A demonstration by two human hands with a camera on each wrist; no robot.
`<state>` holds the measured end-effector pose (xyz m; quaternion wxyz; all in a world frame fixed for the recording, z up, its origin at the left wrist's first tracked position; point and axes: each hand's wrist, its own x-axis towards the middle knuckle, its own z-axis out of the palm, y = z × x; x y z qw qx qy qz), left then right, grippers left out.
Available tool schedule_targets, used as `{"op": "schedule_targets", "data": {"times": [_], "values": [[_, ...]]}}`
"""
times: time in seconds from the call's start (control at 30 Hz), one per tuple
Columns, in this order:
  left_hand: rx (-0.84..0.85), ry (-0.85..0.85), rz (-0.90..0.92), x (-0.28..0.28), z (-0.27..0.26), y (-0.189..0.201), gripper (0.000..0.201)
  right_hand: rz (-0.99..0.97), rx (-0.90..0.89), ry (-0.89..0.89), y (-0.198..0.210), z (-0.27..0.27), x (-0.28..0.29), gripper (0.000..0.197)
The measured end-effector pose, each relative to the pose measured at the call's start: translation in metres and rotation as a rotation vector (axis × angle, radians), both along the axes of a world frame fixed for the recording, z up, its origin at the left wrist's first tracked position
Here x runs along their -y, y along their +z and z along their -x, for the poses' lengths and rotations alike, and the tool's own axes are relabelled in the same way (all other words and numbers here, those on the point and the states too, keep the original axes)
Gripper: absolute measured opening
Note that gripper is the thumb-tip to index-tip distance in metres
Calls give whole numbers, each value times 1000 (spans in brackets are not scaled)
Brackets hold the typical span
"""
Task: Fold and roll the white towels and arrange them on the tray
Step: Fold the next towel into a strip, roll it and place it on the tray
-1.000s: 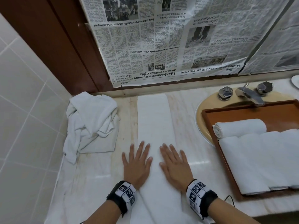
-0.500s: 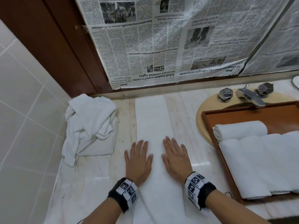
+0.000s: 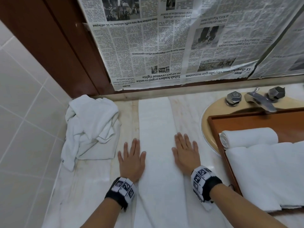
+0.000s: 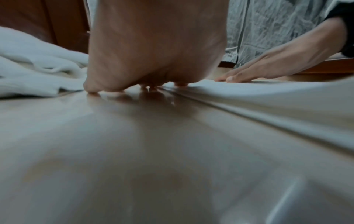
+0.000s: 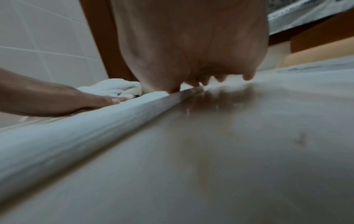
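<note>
A long white towel [image 3: 156,145], folded into a narrow strip, lies flat on the marble counter [image 3: 92,186] and runs from the back wall toward me. My left hand [image 3: 131,158] lies flat along its left edge, fingers straight, partly on the counter. My right hand [image 3: 185,153] lies flat on its right edge, fingers straight. The left wrist view shows the left hand [image 4: 153,60] with fingertips down beside the towel [image 4: 268,94]. In the right wrist view the right hand [image 5: 191,45] presses at the towel's edge [image 5: 95,121]. On the wooden tray [image 3: 213,119] sits a rolled towel [image 3: 248,135].
A crumpled pile of white towels [image 3: 92,125] lies at the back left against the tiled wall. Folded white towels [image 3: 271,170] fill the tray's near part. The tray rests over a beige basin [image 3: 209,116] with a metal faucet [image 3: 261,101]. Newspaper covers the wall behind.
Both hands have slid apart, from side by side on the middle of the towel strip out to its left and right edges. The towel stays flat.
</note>
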<state>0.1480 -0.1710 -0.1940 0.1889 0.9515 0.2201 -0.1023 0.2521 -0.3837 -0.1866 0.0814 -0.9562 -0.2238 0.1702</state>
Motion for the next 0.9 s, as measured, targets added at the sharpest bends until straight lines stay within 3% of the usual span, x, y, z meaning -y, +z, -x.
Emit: {"op": "schedule_targets", "data": {"times": [0.13, 0.27, 0.47, 0.6, 0.9], "values": [[32, -101, 13, 17, 40, 3, 66, -92, 95, 64, -3, 51, 8, 66], [31, -130, -51, 32, 58, -7, 63, -56, 59, 98, -10, 82, 11, 63], [-18, -113, -54, 34, 26, -4, 64, 39, -6, 118, -9, 38, 7, 77], [-63, -103, -67, 32, -5, -1, 70, 11, -15, 177, -6, 3, 1, 105], [-90, -94, -37, 9, -58, 10, 58, 13, -46, 147, 4, -49, -22, 64]]}}
